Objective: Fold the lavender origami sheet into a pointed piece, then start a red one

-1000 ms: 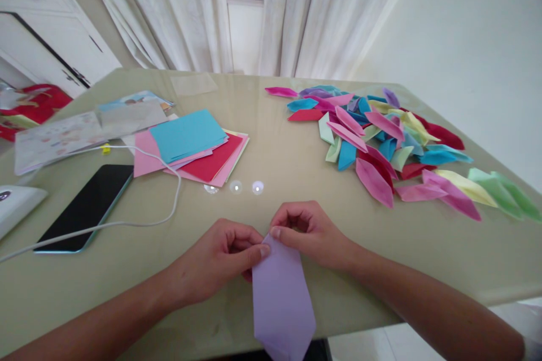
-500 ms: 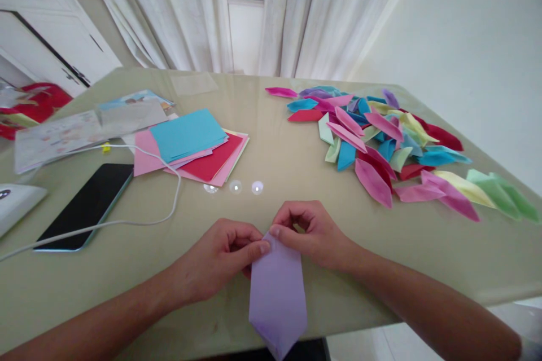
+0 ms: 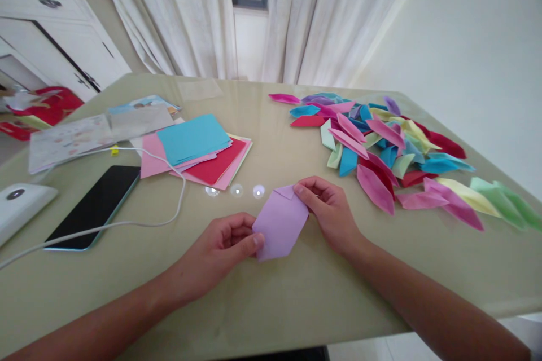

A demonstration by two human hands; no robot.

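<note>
A folded sheet of purple paper (image 3: pixel 281 225) is held between both hands above the near part of the table. My left hand (image 3: pixel 232 242) pinches its lower left edge, thumb on top. At the upper right corner, my right hand (image 3: pixel 328 206) grips the paper between thumb and fingers. A small triangular flap shows along the top edge, beside the right thumb. The sheet has slanted corners and lies tilted to the right. Fingers behind the paper are partly hidden.
Folded paper pieces (image 3: pixel 385 141) in many colours lie heaped on the right. On the left are a stack of coloured paper sheets (image 3: pixel 195 141), a black phone (image 3: pixel 95 206), a white cable (image 3: pixel 139 223) crossing it, a white device (image 3: pixel 25 206) and plastic packaging (image 3: pixel 70 138).
The purple paper has moved up and away from the table's near edge and turned so its top leans right. My right hand has shifted up and right; my left now holds the lower edge.
</note>
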